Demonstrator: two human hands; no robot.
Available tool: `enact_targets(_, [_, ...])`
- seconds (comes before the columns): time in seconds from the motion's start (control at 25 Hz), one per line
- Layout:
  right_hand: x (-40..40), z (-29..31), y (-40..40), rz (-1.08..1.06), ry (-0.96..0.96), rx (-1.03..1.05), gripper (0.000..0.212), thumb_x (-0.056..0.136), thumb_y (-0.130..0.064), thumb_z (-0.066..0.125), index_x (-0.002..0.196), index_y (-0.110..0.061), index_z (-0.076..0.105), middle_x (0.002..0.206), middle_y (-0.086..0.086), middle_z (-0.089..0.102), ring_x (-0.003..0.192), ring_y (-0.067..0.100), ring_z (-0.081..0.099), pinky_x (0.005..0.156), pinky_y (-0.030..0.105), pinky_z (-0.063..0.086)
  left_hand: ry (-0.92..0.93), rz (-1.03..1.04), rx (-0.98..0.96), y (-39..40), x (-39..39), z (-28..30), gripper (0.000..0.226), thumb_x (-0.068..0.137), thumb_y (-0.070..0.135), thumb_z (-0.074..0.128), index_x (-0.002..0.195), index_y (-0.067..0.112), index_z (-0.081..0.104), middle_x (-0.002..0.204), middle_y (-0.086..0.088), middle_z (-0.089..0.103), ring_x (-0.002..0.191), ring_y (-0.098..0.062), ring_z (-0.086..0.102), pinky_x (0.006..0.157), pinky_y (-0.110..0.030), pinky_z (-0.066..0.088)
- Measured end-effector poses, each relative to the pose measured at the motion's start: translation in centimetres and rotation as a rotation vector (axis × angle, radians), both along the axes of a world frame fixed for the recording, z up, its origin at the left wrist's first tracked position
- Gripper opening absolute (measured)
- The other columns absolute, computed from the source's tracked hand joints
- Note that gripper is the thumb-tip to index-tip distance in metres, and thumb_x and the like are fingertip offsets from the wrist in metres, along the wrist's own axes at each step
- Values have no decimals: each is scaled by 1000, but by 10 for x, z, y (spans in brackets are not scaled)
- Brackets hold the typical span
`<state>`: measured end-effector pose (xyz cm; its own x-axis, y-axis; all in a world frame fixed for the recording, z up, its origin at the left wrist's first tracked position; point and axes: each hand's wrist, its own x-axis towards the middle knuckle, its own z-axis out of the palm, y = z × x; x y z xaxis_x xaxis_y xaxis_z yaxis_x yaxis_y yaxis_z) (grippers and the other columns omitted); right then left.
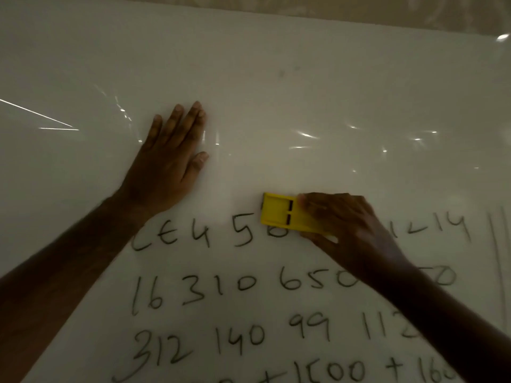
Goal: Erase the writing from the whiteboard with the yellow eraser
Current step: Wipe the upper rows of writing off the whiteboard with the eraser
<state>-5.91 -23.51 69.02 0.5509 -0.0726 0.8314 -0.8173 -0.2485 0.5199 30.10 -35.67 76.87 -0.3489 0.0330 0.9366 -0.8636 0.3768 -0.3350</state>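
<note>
A white glossy whiteboard (pixel 276 92) fills the view. Its upper half is blank; several rows of dark handwritten numbers (pixel 221 288) cover the lower half. My right hand (pixel 348 225) grips the yellow eraser (pixel 279 212), which lies flat on the board over the top row of numbers, covering the upper part of one digit. My left hand (pixel 171 158) rests flat on the blank board to the upper left of the eraser, palm down, fingers stretched out close together and holding nothing. My right forearm hides parts of the second and third rows.
The board's far edge (pixel 359 22) runs along the top, with a mottled beige surface beyond it. A few vertical pen strokes (pixel 497 258) stand at the board's right side. Light glares streak the board's middle.
</note>
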Motion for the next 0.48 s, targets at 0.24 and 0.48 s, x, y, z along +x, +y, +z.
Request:
enact_targets(0.24, [40,43,-16,39,-207,-16,59,95,-44,70,146,-17,59,139,3,64,116,28,58,96,45,47,18,-3,55,-5,36,-10,70,114,43,27,173,8,15,182,-10,11,168,-36,9,135,-55,3])
enact_targets(0.48, [95,2,-31,89,-39,44,55,97,-37,73,146,-17,59,144,-1,62,120,23,59,98,40,44,17,-9,68,-10,71,-25,69,114,44,27,173,11,16,182,-6,12,168,-33,10,136,-56,6])
